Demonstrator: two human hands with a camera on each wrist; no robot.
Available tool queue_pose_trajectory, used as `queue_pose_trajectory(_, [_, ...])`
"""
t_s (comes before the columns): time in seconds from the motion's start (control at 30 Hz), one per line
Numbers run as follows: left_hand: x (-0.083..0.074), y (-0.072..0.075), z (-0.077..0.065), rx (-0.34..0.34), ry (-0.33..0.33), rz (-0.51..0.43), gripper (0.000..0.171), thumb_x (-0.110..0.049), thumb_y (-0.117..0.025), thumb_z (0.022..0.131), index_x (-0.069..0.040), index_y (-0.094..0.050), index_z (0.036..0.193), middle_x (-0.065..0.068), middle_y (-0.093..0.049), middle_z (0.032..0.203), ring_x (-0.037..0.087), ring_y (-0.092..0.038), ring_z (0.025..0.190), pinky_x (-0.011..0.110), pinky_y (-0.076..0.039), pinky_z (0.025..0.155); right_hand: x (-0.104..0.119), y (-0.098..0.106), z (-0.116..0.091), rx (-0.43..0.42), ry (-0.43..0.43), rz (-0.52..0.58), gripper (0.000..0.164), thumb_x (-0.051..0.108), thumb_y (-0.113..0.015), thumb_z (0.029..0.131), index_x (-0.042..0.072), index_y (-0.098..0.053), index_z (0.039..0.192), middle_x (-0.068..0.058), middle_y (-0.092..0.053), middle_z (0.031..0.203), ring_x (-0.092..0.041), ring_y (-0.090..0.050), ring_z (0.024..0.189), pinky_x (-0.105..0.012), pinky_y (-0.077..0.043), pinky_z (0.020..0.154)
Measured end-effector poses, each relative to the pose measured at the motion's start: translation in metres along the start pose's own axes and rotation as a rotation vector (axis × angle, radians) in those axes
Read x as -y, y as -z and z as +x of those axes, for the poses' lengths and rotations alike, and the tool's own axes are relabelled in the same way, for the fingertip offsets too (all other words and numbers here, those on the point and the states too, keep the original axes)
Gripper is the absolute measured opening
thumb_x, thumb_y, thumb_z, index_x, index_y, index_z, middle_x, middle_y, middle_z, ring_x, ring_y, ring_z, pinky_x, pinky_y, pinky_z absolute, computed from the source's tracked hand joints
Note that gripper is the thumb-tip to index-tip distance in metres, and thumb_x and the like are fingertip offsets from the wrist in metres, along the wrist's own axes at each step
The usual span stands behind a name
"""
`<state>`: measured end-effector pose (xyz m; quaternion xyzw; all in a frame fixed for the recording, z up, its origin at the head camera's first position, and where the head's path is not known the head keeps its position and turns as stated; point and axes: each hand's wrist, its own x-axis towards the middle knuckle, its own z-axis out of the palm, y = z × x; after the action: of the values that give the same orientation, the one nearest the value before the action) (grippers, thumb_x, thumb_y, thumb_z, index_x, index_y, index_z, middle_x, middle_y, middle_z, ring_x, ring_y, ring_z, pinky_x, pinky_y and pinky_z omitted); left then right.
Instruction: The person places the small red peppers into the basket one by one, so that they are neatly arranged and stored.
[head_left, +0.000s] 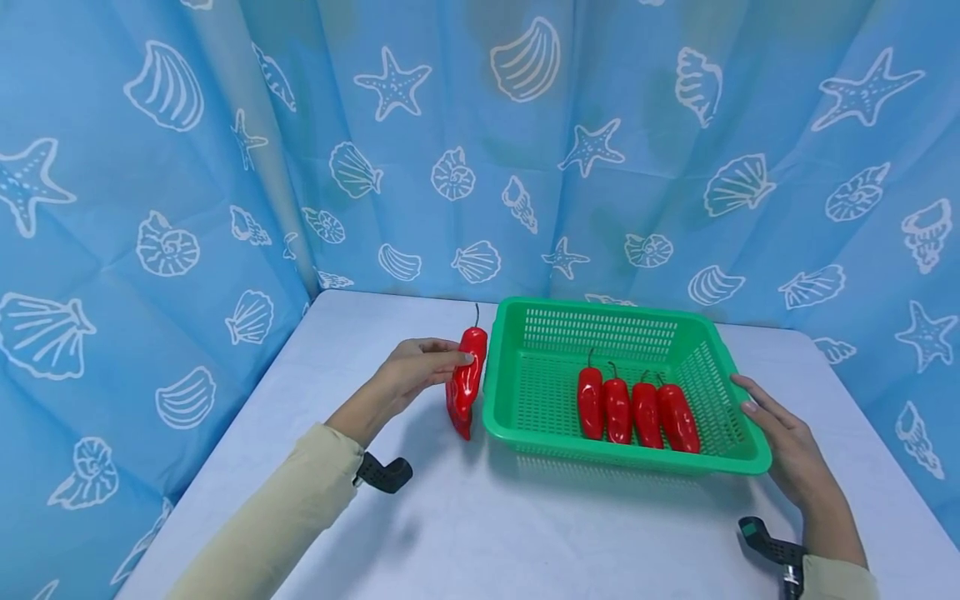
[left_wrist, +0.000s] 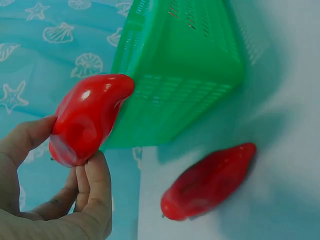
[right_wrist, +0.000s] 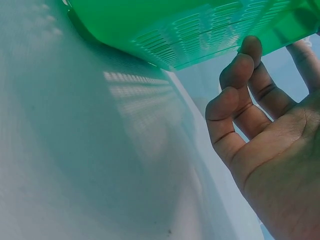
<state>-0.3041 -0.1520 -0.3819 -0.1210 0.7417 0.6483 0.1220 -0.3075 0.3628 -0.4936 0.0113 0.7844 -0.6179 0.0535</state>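
In the head view my left hand (head_left: 408, 371) pinches a glossy red chili pepper (head_left: 470, 354) between thumb and fingers, its stem upward. This pepper (left_wrist: 90, 107) is held up beside the basket in the left wrist view. Another red chili pepper (left_wrist: 207, 182) lies on the table below it, partly hidden behind the held one in the head view. The green plastic basket (head_left: 498, 367) stands to the right. Several red chili peppers (head_left: 617, 412) lie side by side in it. My right hand (head_left: 787, 446) touches the basket's right rim, its fingers (right_wrist: 237, 72) loosely bent beside the slotted wall.
A white-covered table (head_left: 585, 533) carries everything. Blue curtains (head_left: 465, 225) with white shell and starfish prints hang behind it and along both sides. Each wrist wears a black camera mount (head_left: 384, 473).
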Motion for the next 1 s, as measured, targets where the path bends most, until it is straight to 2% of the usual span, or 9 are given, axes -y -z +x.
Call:
queue_pose_trajectory(0.1, [-0.003, -0.005, 0.0, 0.014, -0.012, 0.001, 0.059, -0.019, -0.083, 0.081, -0.004, -0.054, 0.13, 0.014, -0.058, 0.125, 0.028, -0.063, 0.11, 0.042, -0.051, 0.099, 0.001, -0.001, 0.0, -0.001, -0.006, -0.019, 0.057, 0.047, -0.048, 0.103, 0.042, -0.028, 0.156, -0.004, -0.004, 0.168, -0.018, -0.036, 0.142, -0.014, -0.052, 0.08])
queue_pose_trajectory(0.17, [-0.005, -0.008, 0.0, 0.023, -0.017, 0.003, 0.059, -0.019, -0.083, 0.081, -0.003, -0.053, 0.13, 0.014, -0.058, 0.125, 0.028, -0.063, 0.11, 0.043, -0.051, 0.099, 0.001, -0.001, 0.0, 0.001, -0.005, -0.025, 0.057, 0.047, -0.048, 0.103, 0.042, -0.028, 0.156, -0.005, -0.004, 0.168, -0.024, -0.031, 0.146, -0.014, -0.052, 0.081])
queue_pose_trajectory(0.27, [-0.008, -0.013, 0.001, 0.032, -0.018, 0.004, 0.059, -0.018, -0.083, 0.081, -0.003, -0.053, 0.13, 0.014, -0.058, 0.126, 0.028, -0.063, 0.111, 0.044, -0.05, 0.1, 0.001, -0.001, 0.0, -0.001, 0.001, -0.03, 0.056, 0.047, -0.048, 0.103, 0.042, -0.029, 0.156, -0.006, -0.005, 0.167, -0.01, -0.042, 0.133, -0.014, -0.053, 0.08])
queue_pose_trajectory(0.37, [-0.012, -0.018, 0.001, 0.044, -0.013, 0.006, 0.059, -0.018, -0.083, 0.081, -0.003, -0.053, 0.13, 0.014, -0.058, 0.126, 0.029, -0.063, 0.111, 0.044, -0.05, 0.101, 0.001, -0.001, 0.0, -0.005, 0.011, -0.036, 0.056, 0.047, -0.048, 0.104, 0.042, -0.029, 0.156, -0.007, -0.006, 0.167, 0.003, -0.045, 0.117, -0.015, -0.053, 0.08])
queue_pose_trajectory(0.57, [-0.019, -0.029, 0.002, 0.046, -0.014, 0.029, 0.058, -0.018, -0.083, 0.081, -0.004, -0.054, 0.129, 0.012, -0.059, 0.124, 0.027, -0.065, 0.107, 0.037, -0.056, 0.092, 0.0, 0.0, 0.0, -0.004, 0.022, -0.031, 0.056, 0.046, -0.048, 0.104, 0.042, -0.03, 0.156, -0.004, -0.007, 0.167, 0.007, -0.045, 0.115, -0.015, -0.054, 0.08])
queue_pose_trajectory(0.8, [-0.023, -0.042, 0.006, 0.058, -0.011, 0.041, 0.058, -0.019, -0.083, 0.082, -0.004, -0.054, 0.13, 0.012, -0.061, 0.121, 0.024, -0.067, 0.102, 0.034, -0.057, 0.089, 0.0, 0.0, -0.001, 0.006, 0.026, 0.006, 0.056, 0.044, -0.05, 0.104, 0.04, -0.03, 0.156, -0.006, -0.008, 0.167, 0.014, -0.048, 0.101, -0.017, -0.055, 0.078])
queue_pose_trajectory(1.0, [-0.026, -0.052, 0.011, 0.066, -0.022, 0.069, 0.057, -0.02, -0.083, 0.082, -0.004, -0.056, 0.128, 0.011, -0.064, 0.116, 0.022, -0.068, 0.098, 0.031, -0.058, 0.084, 0.001, 0.0, -0.001, -0.001, 0.026, -0.015, 0.055, 0.045, -0.049, 0.104, 0.041, -0.031, 0.156, -0.003, -0.009, 0.167, 0.011, -0.046, 0.108, -0.016, -0.054, 0.079])
